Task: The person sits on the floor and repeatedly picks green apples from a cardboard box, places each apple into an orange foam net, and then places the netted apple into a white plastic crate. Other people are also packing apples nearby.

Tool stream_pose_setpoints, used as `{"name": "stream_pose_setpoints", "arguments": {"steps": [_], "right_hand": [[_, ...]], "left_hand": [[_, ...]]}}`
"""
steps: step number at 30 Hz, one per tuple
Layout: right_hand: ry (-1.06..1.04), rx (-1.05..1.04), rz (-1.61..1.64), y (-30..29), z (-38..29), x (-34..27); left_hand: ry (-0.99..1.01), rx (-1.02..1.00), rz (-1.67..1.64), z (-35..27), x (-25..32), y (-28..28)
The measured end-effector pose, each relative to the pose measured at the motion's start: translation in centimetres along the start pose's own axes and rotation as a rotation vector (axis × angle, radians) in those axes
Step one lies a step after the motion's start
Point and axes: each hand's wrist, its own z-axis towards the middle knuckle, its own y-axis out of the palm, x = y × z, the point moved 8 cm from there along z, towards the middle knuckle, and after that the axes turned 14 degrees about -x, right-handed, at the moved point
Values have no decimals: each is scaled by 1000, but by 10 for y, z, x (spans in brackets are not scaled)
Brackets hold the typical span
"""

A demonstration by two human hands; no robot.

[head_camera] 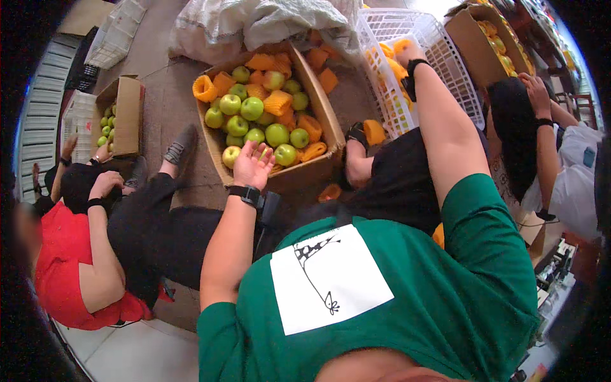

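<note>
My left hand (253, 165) is palm up with fingers spread and no apple in it, over the near edge of a cardboard box (319, 90). Green apples (252, 109) fill that box, mixed with orange foam net sleeves (277, 102). My right hand (408, 52) reaches into a white plastic crate (379, 90) to the right. Its fingers are at an orange foam sleeve (402, 45); whether they grip it or an apple inside is hidden. More orange-sleeved fruit (395, 70) lies along the crate's left side.
White woven sacks (267, 24) lie behind the box. Loose foam sleeves (374, 132) are on the floor by my foot. A person in red (71, 262) sits at left near another apple box (128, 114); a person in white (573, 176) sits at right beside a box of sleeved fruit (470, 40).
</note>
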Motion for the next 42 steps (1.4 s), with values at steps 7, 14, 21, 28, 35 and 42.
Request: {"name": "stream_pose_setpoints", "arguments": {"steps": [7, 14, 21, 28, 35, 42], "right_hand": [[-361, -16, 323, 0, -66, -110], [-188, -499, -253, 171, -75, -142], [-97, -589, -219, 196, -70, -124], [-13, -752, -222, 236, -26, -112], [-124, -932, -531, 339, 0, -73], [-16, -859, -390, 326, -9, -59]], "left_hand": [[-14, -55, 24, -1, 1, 13], [8, -63, 3, -17, 7, 4], [50, 3, -40, -28, 17, -8], [52, 5, -58, -24, 18, -6], [5, 9, -59, -10, 14, -2], [-30, -8, -42, -4, 10, 7]]}}
